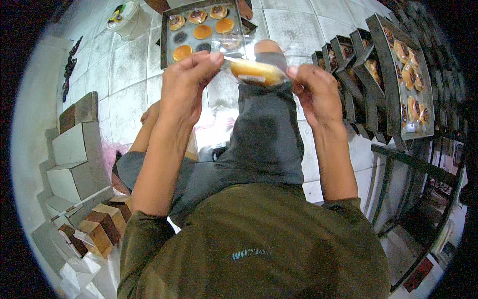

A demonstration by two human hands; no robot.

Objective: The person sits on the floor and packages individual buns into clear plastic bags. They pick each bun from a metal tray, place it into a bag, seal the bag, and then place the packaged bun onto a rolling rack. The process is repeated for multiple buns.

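A golden bun (256, 72) in a clear plastic bag with a small white label hangs between my hands, above my knee. My left hand (191, 74) pinches the bag's left side between thumb and fingers. On the other side, my right hand (316, 89) has its fingertips closed on the bag's right end. Just beyond, a dark metal baking tray (165, 47) lies on the tiled floor. It carries plain round buns (202, 32) and others with a dark topping (197, 16).
Several dark trays of buns stand tilted at the right, the nearest being a large tray (393, 99). A black metal rack (418, 162) is below them. A white bucket (130, 22) stands at the far left. White boxes (74, 144) and brown-and-tan boxes (102, 226) sit along the left wall.
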